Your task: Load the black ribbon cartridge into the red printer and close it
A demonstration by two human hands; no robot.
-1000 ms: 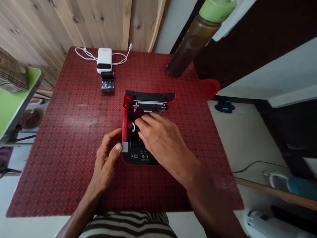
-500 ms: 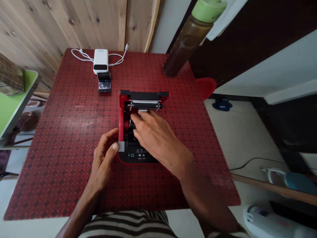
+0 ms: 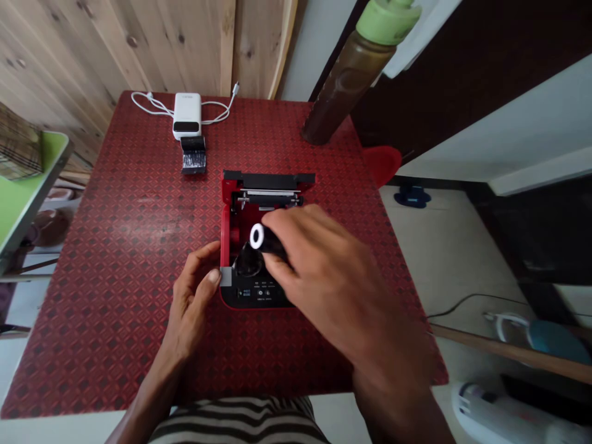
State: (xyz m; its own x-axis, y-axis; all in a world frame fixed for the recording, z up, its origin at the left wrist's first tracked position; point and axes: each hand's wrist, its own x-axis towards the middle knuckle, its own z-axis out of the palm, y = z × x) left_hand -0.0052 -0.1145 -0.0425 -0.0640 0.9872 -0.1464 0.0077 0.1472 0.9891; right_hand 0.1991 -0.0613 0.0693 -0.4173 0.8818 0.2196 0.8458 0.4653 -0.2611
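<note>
A small red and black label printer [image 3: 224, 231] sits on the table with its lid [image 3: 271, 180] raised at the back. My left hand [image 3: 190, 302] steadies its left side, the fingertips on the red wall and the thumb by a grey patch [image 3: 226, 276] at the front corner. Above the open compartment my right hand [image 3: 319, 265] grips a black ribbon roll [image 3: 272, 242] whose white core end faces left. Its far end is hidden under my palm. Loose shiny black film [image 3: 247, 260] droops below the roll onto the printer's front part.
A white power bank [image 3: 187, 111] with a white cable lies at the back left, a crumpled black strip [image 3: 193, 155] in front of it. A tall brown bottle [image 3: 345, 86] with a green lid stands at the back right. A red stool [image 3: 383, 165] shows beyond the table's right edge.
My right hand has come up out of the printer compartment toward me, lifting the black ribbon roll with film trailing. My left hand stays at the printer's left side.
</note>
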